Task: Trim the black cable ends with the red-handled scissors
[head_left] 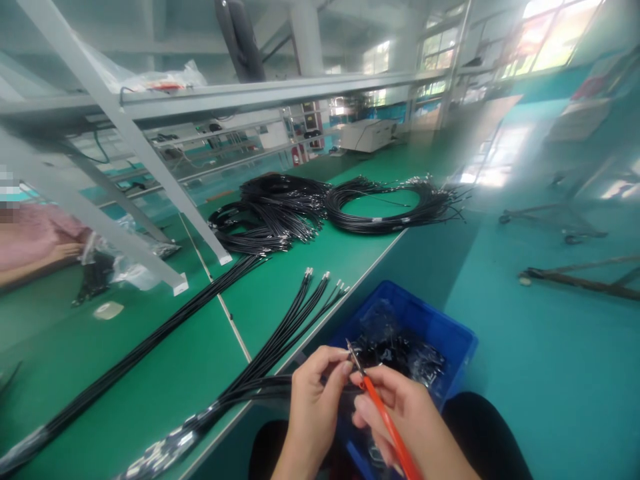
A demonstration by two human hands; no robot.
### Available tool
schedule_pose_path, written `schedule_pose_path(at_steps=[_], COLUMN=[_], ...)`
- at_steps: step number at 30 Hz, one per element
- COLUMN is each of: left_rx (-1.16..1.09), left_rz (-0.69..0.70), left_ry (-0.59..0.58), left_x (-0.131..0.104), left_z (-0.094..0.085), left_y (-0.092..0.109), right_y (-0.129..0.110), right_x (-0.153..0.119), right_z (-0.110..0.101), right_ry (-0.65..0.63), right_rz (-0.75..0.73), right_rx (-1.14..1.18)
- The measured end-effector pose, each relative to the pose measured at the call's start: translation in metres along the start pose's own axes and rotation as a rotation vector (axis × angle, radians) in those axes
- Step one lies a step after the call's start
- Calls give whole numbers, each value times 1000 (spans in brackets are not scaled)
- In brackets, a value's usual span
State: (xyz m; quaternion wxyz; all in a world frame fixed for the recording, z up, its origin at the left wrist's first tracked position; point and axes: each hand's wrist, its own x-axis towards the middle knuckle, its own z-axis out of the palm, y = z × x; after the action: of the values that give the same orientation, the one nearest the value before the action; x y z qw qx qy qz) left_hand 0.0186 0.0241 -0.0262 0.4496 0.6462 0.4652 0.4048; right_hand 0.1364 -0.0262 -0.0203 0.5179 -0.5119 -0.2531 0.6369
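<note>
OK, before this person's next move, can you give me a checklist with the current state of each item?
1. Tool in grip: ok, the right hand holds the orange-handled tool.
2. Left hand near the tool's tip: ok, the left hand has its thumb and forefinger beside it.
3. Small piece secure in the left fingers: cannot tell, too small and partly hidden.
4. Free ends of the nearer black cable bundle gathered together: not ok, they fan out on the green table.
5. Blue bin within reach: ok, probably, since it sits just beyond the hands.
</note>
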Motion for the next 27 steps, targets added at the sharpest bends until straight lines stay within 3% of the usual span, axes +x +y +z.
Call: schedule_pose_path(at_steps=[5,11,15,27], left_rx=[36,12,20,97], left_rz=[-4,-24,-22,43], left_ry=[-10,23,57,10], left_x=[-1,1,3,0], left_z=[0,3,5,4], left_y=[-2,-10,-12,-11], right_y=[-1,6,8,-8], right_x=[1,4,4,8], right_z=[-4,-23,-27,-22], right_ry=[-37,-189,-280,-250], right_rz=[54,46,119,87], right_rx=[-53,9,-51,-119])
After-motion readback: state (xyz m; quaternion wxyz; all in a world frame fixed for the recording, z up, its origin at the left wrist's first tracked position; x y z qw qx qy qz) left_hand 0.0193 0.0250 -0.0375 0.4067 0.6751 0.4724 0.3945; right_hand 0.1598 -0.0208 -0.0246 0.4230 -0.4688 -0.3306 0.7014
